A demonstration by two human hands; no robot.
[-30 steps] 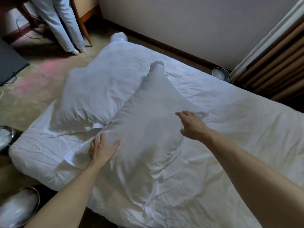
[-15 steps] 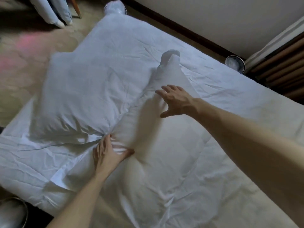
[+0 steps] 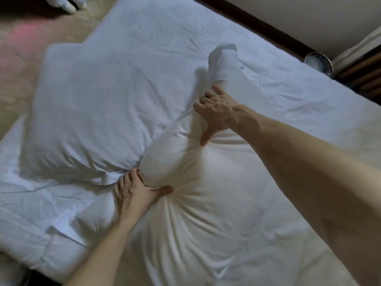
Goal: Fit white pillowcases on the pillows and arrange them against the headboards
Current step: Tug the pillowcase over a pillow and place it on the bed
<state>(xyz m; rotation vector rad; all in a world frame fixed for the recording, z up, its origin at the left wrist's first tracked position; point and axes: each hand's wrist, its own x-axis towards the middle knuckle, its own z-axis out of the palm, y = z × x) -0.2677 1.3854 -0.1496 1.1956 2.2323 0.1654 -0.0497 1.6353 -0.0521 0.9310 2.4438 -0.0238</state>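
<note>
Two white pillows lie on the bed (image 3: 288, 83). The near pillow (image 3: 206, 193) is bunched and creased where I grip it. My left hand (image 3: 138, 190) clamps its left edge, fingers underneath and thumb pressed into the top. My right hand (image 3: 216, 112) grips the same edge further up, fingers curled over the fabric, thumb pointing down. One corner of this pillow (image 3: 222, 56) stands up beyond my right hand. The second pillow (image 3: 99, 112) lies flat to the left, touching the first. A loose flap of white fabric (image 3: 68, 228) sticks out below it.
Carpet floor (image 3: 31, 58) lies left of the bed. A dark baseboard (image 3: 257, 21) and pale wall run along the far side. A round metal-rimmed object (image 3: 318, 62) stands at the far right corner, beside wooden slats (image 3: 362, 73).
Both hands have gone from resting flat on the near pillow to gripping its left edge. The pillow has bunched up under them, and my view has moved closer over the bed.
</note>
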